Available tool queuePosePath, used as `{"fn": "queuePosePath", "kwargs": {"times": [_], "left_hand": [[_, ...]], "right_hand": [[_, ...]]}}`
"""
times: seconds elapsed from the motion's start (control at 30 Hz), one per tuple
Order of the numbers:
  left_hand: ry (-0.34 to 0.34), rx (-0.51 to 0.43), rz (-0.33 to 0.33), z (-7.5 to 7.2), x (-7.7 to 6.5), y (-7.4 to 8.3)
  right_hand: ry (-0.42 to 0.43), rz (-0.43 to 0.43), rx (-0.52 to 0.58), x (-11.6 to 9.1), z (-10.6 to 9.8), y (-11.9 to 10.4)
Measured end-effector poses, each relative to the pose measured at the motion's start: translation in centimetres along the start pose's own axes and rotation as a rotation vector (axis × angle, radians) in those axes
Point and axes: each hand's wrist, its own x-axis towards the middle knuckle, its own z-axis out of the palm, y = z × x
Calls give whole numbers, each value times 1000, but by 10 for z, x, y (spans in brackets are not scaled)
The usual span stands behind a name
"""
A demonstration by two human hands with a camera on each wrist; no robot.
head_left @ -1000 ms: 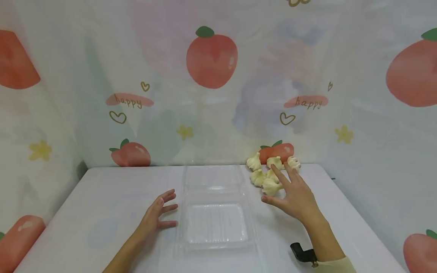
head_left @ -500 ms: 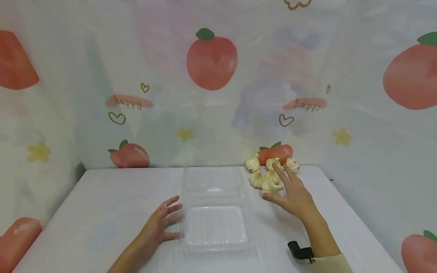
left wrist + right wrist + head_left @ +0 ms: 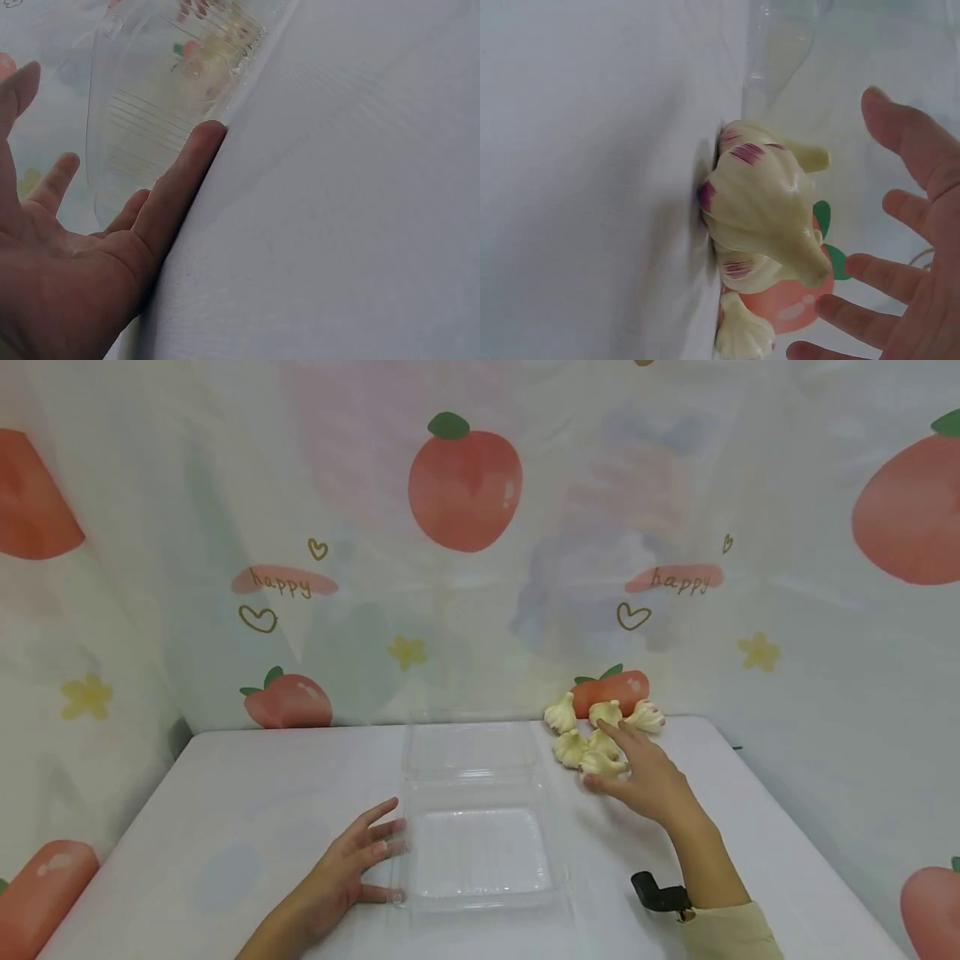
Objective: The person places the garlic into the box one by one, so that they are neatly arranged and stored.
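Where six garlic bulbs [image 3: 560, 716] sat clustered, between one and two o'clock from the base of the clear container [image 3: 480, 853], the right hand [image 3: 652, 781] hung with fingers spread, grasping nothing. Nearest to it lay the front bulb [image 3: 600, 765], which rested on its side, its long axis running across the table [image 3: 247, 827] and its neck pointing to about three o'clock; the right wrist view showed a gap between this bulb and the thumb. At the cluster's ten o'clock, another bulb stood with its neck towards one. The container's long axis ran from six to twelve o'clock, lid [image 3: 472, 750] laid back at twelve.

At the base's nine o'clock, the left hand [image 3: 341, 872] held nothing, its extended fingers overlapping the rim; whether they touched it, I could not tell.

Compared with one second earlier, the left hand had shifted towards three o'clock and closer to the container, while the right hand's fingers had lowered, uncovering more of the rear bulb [image 3: 647, 717] at the cluster's two o'clock. The bulbs remained on the table.
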Motion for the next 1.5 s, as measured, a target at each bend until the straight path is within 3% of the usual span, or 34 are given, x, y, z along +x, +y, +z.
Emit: {"fn": "queuePosePath", "kwargs": {"times": [0.33, 0.77, 1.03, 1.5], "left_hand": [[-17, 86, 10, 1, -2, -2], [6, 92, -6, 0, -5, -2], [-1, 113, 19, 0, -1, -5], [0, 95, 22, 2, -1, -2]], "right_hand": [[-22, 17, -7, 3, 14, 8], [-84, 62, 64, 0, 24, 8], [-45, 41, 46, 2, 25, 9], [-57, 40, 183, 7, 32, 0]]}}
